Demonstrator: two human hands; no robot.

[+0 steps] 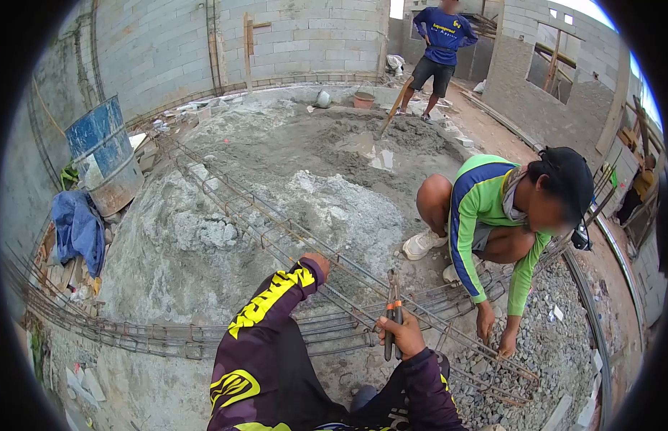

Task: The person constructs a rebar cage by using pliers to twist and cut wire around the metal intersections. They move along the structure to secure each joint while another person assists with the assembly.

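My right hand (404,335) is wrapped round the handles of pincers (393,309), whose jaws point up beside the long rebar cage (291,233). My left hand (317,266) is at a bar of this cage, its fingers largely hidden; what it grips cannot be made out. The cage runs diagonally from the upper left to the gravel at lower right. Under it, more bundled rebar (197,341) curves across the view. A co-worker in a green shirt (485,208) squats at the right, both hands low at the cage's near end.
A dented blue drum (104,154) and a blue cloth (79,230) stand at the left. Behind the cage lies a heap of grey sand and wet mortar (276,144). Another person (442,43) stands at the back with a wooden-handled tool (397,104). Gravel (549,337) covers the right.
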